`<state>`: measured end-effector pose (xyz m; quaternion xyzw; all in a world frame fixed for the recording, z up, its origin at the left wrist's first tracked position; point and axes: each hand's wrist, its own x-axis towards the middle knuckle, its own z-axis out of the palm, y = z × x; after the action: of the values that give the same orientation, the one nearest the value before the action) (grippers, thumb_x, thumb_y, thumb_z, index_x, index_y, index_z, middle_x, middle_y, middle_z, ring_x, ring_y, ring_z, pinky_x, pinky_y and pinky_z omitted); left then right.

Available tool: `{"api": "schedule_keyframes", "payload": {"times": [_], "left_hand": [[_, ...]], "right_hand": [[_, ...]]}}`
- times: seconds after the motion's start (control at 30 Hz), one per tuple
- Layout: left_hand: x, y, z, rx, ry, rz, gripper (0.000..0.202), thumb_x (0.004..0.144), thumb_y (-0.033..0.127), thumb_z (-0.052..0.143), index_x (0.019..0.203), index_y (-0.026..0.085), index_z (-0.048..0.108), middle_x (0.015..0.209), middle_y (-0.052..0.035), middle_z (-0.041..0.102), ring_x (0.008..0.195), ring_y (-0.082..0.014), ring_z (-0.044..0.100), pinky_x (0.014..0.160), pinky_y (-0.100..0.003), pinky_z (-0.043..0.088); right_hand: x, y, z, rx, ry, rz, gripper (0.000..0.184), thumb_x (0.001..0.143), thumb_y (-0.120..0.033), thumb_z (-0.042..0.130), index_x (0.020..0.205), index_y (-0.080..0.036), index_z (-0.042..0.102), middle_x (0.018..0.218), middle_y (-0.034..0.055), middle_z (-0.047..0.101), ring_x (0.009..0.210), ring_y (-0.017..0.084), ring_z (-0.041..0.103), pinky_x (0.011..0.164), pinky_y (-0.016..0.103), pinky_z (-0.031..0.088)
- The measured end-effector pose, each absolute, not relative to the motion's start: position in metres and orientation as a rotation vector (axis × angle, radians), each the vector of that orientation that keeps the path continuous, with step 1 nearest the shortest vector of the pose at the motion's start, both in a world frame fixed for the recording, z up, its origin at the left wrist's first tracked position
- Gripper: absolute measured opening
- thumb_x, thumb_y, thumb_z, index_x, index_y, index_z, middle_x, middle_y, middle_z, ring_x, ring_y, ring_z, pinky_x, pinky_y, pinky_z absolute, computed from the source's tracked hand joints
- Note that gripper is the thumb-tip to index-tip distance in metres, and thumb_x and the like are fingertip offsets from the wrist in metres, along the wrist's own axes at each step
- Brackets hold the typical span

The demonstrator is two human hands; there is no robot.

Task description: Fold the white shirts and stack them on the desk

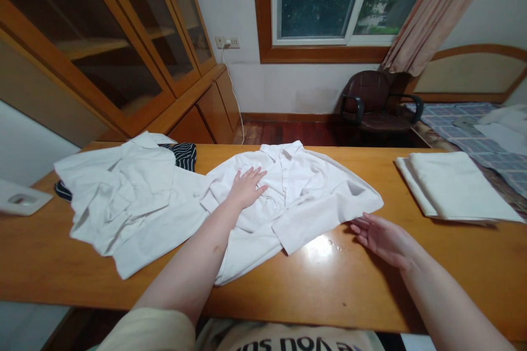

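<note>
A white button-up shirt (307, 184) lies spread on the wooden table (313, 290), its collar toward the far edge. One sleeve is laid across the front, with its cuff end near the middle. My left hand (249, 187) rests flat on the shirt's chest, fingers spread. At the right, my right hand (381, 236) is palm-up at the folded sleeve's edge. Its fingers are stretched out, with the tips close to or just under the fabric; I cannot tell whether they touch it.
Another crumpled white garment (123, 192) lies left, over a black-and-white striped cloth (185, 156). Folded white fabric (461, 184) sits at the right. A white object (22, 197) is at the left edge. Beyond the table stand a glass-door cabinet (173, 88), an office chair (373, 101) and a bed (473, 126).
</note>
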<state>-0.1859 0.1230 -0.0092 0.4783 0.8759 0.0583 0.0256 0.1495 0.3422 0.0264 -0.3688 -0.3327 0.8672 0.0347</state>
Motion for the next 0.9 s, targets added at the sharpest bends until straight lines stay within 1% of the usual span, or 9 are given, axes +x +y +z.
{"api": "schedule_keyframes", "payload": {"times": [0.1, 0.17, 0.3, 0.47, 0.53, 0.6, 0.7, 0.77, 0.9], "left_hand": [[-0.186, 0.123, -0.011, 1.487, 2.707, 0.205, 0.055, 0.090, 0.056, 0.031, 0.141, 0.034, 0.034, 0.150, 0.0005, 0.030, 0.139, -0.0239, 0.024, 0.112, -0.051, 0.012], [-0.187, 0.122, -0.011, 1.492, 2.703, 0.216, 0.055, 0.090, 0.056, 0.031, 0.141, 0.034, 0.034, 0.150, 0.0006, 0.030, 0.139, -0.0236, 0.024, 0.112, -0.051, 0.012], [-0.187, 0.122, -0.011, 1.485, 2.705, 0.217, 0.055, 0.090, 0.056, 0.031, 0.140, 0.033, 0.034, 0.150, 0.0005, 0.031, 0.138, -0.0238, 0.025, 0.112, -0.051, 0.012], [-0.187, 0.122, -0.011, 1.490, 2.710, 0.225, 0.055, 0.090, 0.056, 0.032, 0.140, 0.034, 0.035, 0.150, 0.0007, 0.032, 0.138, -0.0238, 0.025, 0.112, -0.051, 0.013], [-0.187, 0.122, -0.011, 1.491, 2.716, 0.229, 0.054, 0.090, 0.056, 0.032, 0.140, 0.034, 0.035, 0.150, 0.0009, 0.032, 0.138, -0.0237, 0.026, 0.112, -0.051, 0.013], [-0.186, 0.122, -0.011, 1.490, 2.719, 0.233, 0.054, 0.090, 0.056, 0.032, 0.140, 0.034, 0.035, 0.150, 0.0009, 0.032, 0.138, -0.0235, 0.026, 0.112, -0.050, 0.014], [-0.185, 0.122, -0.010, 1.490, 2.722, 0.235, 0.054, 0.090, 0.055, 0.032, 0.139, 0.034, 0.036, 0.149, 0.0006, 0.033, 0.138, -0.0235, 0.027, 0.111, -0.050, 0.015], [-0.185, 0.121, -0.010, 1.492, 2.723, 0.233, 0.054, 0.090, 0.055, 0.033, 0.139, 0.034, 0.036, 0.149, 0.0002, 0.034, 0.138, -0.0235, 0.027, 0.111, -0.050, 0.015], [-0.185, 0.121, -0.009, 1.482, 2.720, 0.222, 0.053, 0.090, 0.054, 0.033, 0.139, 0.033, 0.037, 0.149, -0.0001, 0.033, 0.137, -0.0235, 0.027, 0.111, -0.051, 0.015]], "right_hand": [[0.148, 0.325, 0.024, -1.105, -1.245, 2.693, 0.013, 0.080, -0.025, 0.064, 0.087, -0.015, 0.065, 0.095, 0.0088, 0.069, 0.048, 0.005, 0.047, 0.040, 0.016, 0.040], [0.145, 0.319, 0.021, -1.097, -1.303, 2.594, 0.015, 0.078, -0.028, 0.067, 0.085, -0.015, 0.064, 0.090, 0.0067, 0.068, 0.044, 0.002, 0.038, 0.035, 0.014, 0.031], [0.140, 0.323, 0.016, -1.127, -1.081, 2.499, 0.021, 0.073, -0.032, 0.071, 0.071, -0.017, 0.057, 0.068, -0.0005, 0.057, 0.048, 0.005, 0.041, 0.033, 0.013, 0.023], [0.136, 0.317, 0.015, -1.142, -1.299, 2.535, 0.021, 0.071, -0.031, 0.073, 0.075, -0.015, 0.059, 0.065, 0.0000, 0.055, 0.046, 0.004, 0.039, 0.032, 0.014, 0.018], [0.134, 0.313, 0.015, -1.115, -1.319, 2.510, 0.019, 0.072, -0.029, 0.071, 0.072, -0.015, 0.060, 0.059, -0.0008, 0.054, 0.044, 0.004, 0.038, 0.032, 0.014, 0.020], [0.135, 0.314, 0.016, -1.067, -1.238, 2.524, 0.014, 0.072, -0.026, 0.069, 0.071, -0.016, 0.060, 0.059, 0.0003, 0.056, 0.049, 0.007, 0.047, 0.037, 0.015, 0.032], [0.144, 0.330, 0.020, -1.070, -1.045, 2.484, 0.008, 0.070, -0.019, 0.061, 0.077, -0.019, 0.063, 0.071, 0.0036, 0.066, 0.067, 0.015, 0.061, 0.059, 0.024, 0.051], [0.154, 0.347, 0.024, -1.137, -0.945, 2.371, 0.017, 0.067, -0.016, 0.055, 0.081, -0.021, 0.064, 0.078, 0.0037, 0.069, 0.070, 0.017, 0.064, 0.066, 0.029, 0.054], [0.180, 0.376, 0.037, -1.400, -0.867, 2.054, 0.015, 0.066, -0.014, 0.050, 0.069, -0.021, 0.063, 0.066, 0.0048, 0.068, 0.059, 0.017, 0.063, 0.059, 0.027, 0.053]]}}
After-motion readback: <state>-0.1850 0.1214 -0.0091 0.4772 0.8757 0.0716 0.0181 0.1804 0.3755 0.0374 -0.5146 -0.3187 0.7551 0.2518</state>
